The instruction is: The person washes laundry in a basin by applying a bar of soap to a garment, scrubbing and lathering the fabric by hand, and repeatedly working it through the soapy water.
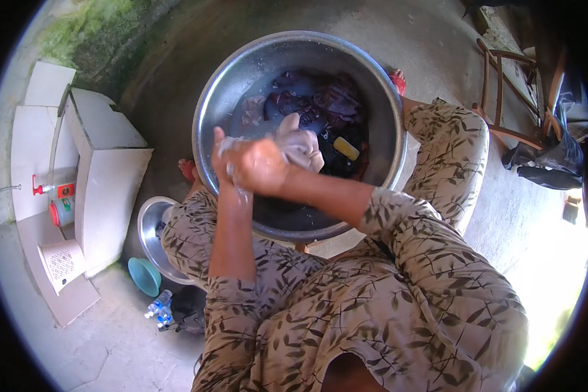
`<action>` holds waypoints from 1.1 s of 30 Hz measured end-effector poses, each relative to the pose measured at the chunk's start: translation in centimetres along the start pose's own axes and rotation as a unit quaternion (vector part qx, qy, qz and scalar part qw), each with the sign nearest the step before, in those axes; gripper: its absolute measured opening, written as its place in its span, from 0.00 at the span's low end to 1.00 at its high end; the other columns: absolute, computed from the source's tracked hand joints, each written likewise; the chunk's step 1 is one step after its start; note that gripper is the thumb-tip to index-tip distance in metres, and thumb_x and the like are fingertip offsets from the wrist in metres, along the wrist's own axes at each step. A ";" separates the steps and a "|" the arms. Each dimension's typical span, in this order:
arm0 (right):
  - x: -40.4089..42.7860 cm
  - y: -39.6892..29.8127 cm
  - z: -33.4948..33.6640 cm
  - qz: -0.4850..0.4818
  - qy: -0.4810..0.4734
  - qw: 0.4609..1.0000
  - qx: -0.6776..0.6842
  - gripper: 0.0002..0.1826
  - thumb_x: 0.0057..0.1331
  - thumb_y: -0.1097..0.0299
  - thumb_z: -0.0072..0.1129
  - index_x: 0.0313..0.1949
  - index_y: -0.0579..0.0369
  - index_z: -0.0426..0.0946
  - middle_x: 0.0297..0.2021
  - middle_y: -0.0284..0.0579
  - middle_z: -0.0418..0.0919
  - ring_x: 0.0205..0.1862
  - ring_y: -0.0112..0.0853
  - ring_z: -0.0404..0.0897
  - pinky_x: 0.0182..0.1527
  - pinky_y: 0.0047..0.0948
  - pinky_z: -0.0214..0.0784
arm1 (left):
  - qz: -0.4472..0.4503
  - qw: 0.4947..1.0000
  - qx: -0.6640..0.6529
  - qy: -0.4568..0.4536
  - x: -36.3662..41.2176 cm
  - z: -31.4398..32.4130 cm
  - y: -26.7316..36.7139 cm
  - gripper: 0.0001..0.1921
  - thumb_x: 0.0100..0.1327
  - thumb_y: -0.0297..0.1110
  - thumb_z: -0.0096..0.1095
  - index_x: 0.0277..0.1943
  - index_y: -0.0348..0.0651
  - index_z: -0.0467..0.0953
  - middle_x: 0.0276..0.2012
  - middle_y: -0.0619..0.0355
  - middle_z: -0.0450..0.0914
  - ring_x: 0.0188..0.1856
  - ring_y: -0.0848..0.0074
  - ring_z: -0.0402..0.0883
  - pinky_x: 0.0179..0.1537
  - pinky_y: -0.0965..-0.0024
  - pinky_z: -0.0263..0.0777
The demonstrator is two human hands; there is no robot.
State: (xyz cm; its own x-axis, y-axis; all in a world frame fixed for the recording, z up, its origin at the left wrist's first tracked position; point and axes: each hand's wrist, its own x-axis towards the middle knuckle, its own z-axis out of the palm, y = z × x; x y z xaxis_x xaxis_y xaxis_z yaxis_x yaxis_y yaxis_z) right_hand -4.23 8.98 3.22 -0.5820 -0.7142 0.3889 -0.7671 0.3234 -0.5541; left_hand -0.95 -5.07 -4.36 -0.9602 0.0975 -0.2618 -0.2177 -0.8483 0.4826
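My right hand (pixel 260 164) is clenched and blurred, with a wet pale pink cloth (pixel 301 147) bunched in it and hanging out past the knuckles. Pressed against it is my left hand (pixel 221 156), thumb raised, with white suds on the palm and wrist. The right hand hides most of the left fingers, so their grip is unclear. Both hands are over a large metal basin (pixel 299 36) of cloudy water. Dark wet clothes (pixel 338 100) and another pale cloth (pixel 253 110) lie in it. A yellow bar of soap (pixel 346 148) rests on the dark cloth.
My patterned trouser legs flank the basin. At left are a smaller metal basin (pixel 149 240), a teal bowl (pixel 144 277), plastic bottles (pixel 160 306) and a white tiled ledge (pixel 112 196) beside a pump bottle (pixel 54 189). A wooden chair frame (pixel 500 93) stands at right.
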 end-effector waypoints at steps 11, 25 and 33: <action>-0.9 -0.3 1.1 0.080 0.060 0.993 0.054 0.08 0.53 0.64 0.57 0.26 0.55 0.79 0.25 0.53 0.80 0.26 0.45 0.81 0.30 0.42 0.74 | 0.039 0.984 0.063 0.163 0.4 0.5 -4.1 0.20 0.73 0.46 0.40 0.46 0.38 0.73 0.42 0.51 0.78 0.44 0.70 0.80 0.46 0.66 0.74; -1.7 -0.6 2.5 0.048 0.050 0.995 0.069 0.09 0.57 0.61 0.55 0.26 0.51 0.80 0.29 0.51 0.81 0.26 0.45 0.80 0.30 0.41 0.73 | 0.005 0.952 0.072 0.298 0.9 6.7 -4.2 0.18 0.72 0.39 0.43 0.57 0.37 0.70 0.49 0.52 0.77 0.52 0.67 0.78 0.52 0.64 0.73; -1.1 4.7 2.5 0.202 0.042 0.978 -0.001 0.12 0.62 0.60 0.54 0.32 0.50 0.83 0.29 0.52 0.82 0.26 0.43 0.82 0.30 0.41 0.74 | -0.058 0.961 -0.014 0.270 2.7 3.4 -4.6 0.20 0.73 0.43 0.38 0.55 0.40 0.72 0.47 0.54 0.78 0.50 0.67 0.79 0.52 0.61 0.73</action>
State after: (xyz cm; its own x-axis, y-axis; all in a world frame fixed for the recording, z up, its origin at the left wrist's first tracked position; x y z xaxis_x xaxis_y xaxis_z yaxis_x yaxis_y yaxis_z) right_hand -6.50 9.77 -1.66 -0.8580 -0.4745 0.1967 -0.4700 0.5708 -0.6732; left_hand -3.18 0.88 -4.44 -0.6976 -0.0853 -0.7114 -0.3064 -0.8620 0.4039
